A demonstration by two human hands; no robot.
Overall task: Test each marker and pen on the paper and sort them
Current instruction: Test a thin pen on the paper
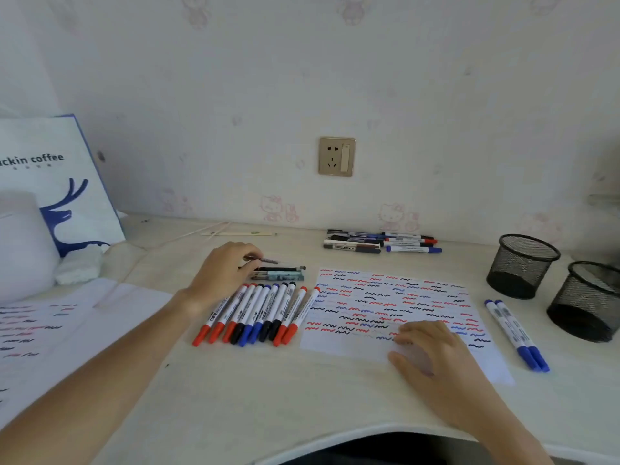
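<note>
The left hand (pixel 223 275) is pinching a thin dark pen (pixel 265 260) at ten o'clock from the paper (pixel 385 303), just above the row of markers (pixel 258 313) lying at its nine o'clock. The right hand (pixel 432 350) is resting flat and relaxed on the scribbled sheet, steadying it. Picking the next pen to test, I'd judge; uncapping it and finding bare paper comes next.

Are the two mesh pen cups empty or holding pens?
Empty: both mesh pen cups stand upright, only dark mesh visible inside.
</note>
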